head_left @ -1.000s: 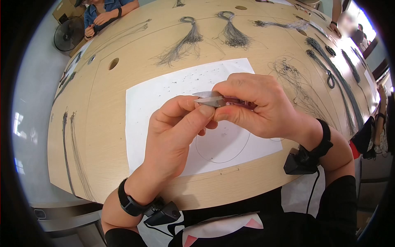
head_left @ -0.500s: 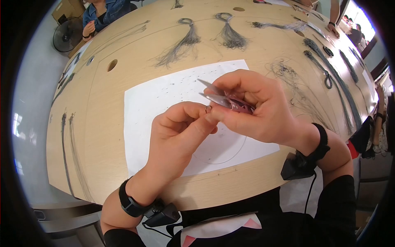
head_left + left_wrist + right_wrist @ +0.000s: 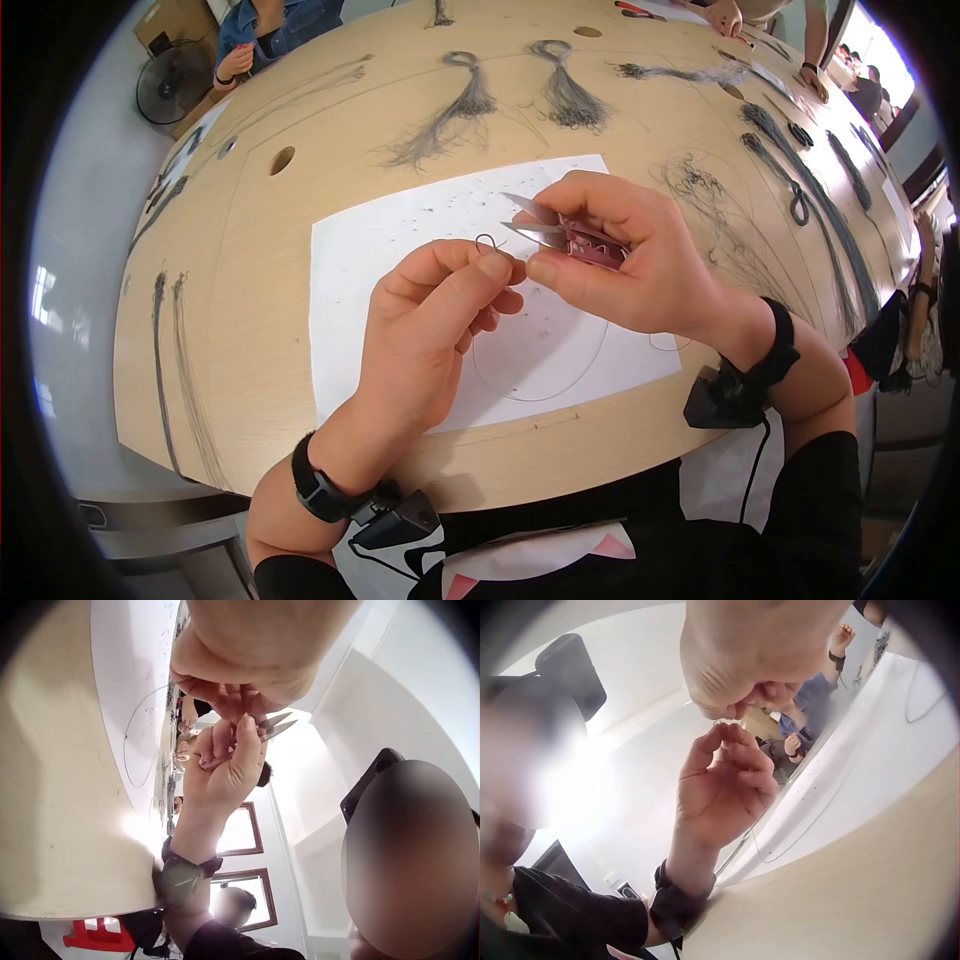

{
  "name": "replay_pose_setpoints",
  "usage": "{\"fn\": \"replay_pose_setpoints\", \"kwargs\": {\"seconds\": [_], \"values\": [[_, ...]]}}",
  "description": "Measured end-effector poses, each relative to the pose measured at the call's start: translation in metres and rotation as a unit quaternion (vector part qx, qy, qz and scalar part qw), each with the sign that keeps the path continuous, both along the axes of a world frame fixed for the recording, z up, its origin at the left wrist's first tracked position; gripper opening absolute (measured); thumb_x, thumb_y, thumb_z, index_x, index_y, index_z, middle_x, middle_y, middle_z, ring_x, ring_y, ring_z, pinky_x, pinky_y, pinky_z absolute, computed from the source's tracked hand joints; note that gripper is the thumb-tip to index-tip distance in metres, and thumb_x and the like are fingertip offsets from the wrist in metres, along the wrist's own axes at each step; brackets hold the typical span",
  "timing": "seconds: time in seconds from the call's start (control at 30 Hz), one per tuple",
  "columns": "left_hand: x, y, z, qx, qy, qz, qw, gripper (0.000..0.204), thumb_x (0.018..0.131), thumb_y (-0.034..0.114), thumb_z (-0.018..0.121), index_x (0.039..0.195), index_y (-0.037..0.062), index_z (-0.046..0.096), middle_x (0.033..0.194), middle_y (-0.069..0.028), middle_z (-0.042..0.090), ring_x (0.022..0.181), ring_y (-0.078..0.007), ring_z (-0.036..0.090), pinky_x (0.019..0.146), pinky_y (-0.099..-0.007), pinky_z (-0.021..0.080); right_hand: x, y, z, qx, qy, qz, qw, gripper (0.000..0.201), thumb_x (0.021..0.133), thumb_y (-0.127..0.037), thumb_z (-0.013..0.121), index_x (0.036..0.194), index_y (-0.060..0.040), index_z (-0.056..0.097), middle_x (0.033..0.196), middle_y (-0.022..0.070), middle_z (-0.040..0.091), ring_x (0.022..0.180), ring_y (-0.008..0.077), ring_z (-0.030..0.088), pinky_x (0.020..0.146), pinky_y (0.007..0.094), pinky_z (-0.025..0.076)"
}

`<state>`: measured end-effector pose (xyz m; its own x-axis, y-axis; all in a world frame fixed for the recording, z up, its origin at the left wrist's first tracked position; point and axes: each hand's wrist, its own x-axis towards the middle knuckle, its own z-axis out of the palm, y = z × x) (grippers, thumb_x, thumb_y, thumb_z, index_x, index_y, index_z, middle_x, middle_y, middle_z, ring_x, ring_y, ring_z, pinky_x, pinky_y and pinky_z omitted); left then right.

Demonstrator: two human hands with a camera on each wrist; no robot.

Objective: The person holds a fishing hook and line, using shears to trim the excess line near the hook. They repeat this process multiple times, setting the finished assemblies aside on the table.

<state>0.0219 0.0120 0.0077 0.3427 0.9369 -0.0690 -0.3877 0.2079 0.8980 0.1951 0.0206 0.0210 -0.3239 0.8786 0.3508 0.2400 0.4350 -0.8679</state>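
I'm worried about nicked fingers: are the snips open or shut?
Open. In the head view, the snips in the right hand have their two blades apart, with a gap between the tips.

Over the white sheet point(image 3: 345, 290), my left hand point(image 3: 430, 315) pinches a thin looped strand point(image 3: 486, 237), perhaps wire, too fine for me to tell. My right hand point(image 3: 640, 262) grips small snips point(image 3: 592, 244), blades point(image 3: 540, 235) parted, also above the sheet. Beyond the sheet, two looped bundles point(image 3: 470, 98) lie on the counter point(image 3: 235, 330).
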Motion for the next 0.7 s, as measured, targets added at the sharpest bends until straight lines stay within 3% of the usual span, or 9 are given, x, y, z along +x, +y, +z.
{"fn": "replay_pose_setpoints", "kwargs": {"seconds": [0.27, 0.37, 0.7], "values": [[0.000, -0.002, 0.000, -0.007, -0.030, -0.023, 0.999, 0.007, 0.076, 0.011, 0.054, 0.079, 0.0043, 0.056, 0.075, -0.0034, 0.057, 0.067, -0.0090, 0.051, 0.058, -0.0191, 0.037, 0.001, 0.008, -0.010, 0.138, -0.036, 0.040, 0.989, 0.024, 0.066, -0.016, 0.064, 0.082, 0.0000, 0.055, 0.066, 0.0083, 0.051, 0.056, 0.0137, 0.049, 0.050, 0.0219, 0.041], [0.002, -0.003, 0.001, 0.009, 0.027, -0.010, 1.000, 0.007, 0.078, 0.009, 0.047, 0.080, 0.0049, 0.053, 0.074, -0.0042, 0.056, 0.063, -0.0115, 0.050, 0.059, -0.0222, 0.040, 0.001, 0.009, -0.011, 0.178, -0.043, 0.043, 0.982, 0.023, 0.066, -0.015, 0.064, 0.082, -0.0001, 0.055, 0.065, 0.0091, 0.051, 0.055, 0.0162, 0.049, 0.048, 0.0236, 0.041], [0.003, -0.003, 0.001, 0.016, 0.034, -0.006, 0.999, 0.008, 0.078, 0.009, 0.049, 0.084, 0.0050, 0.053, 0.077, -0.0048, 0.057, 0.064, -0.0117, 0.051, 0.059, -0.0220, 0.040, 0.001, 0.009, -0.010, 0.189, -0.076, 0.041, 0.978, 0.019, 0.068, -0.014, 0.061, 0.081, -0.0010, 0.055, 0.058, 0.0073, 0.048, 0.050, 0.0167, 0.045, 0.044, 0.0263, 0.035]]}}
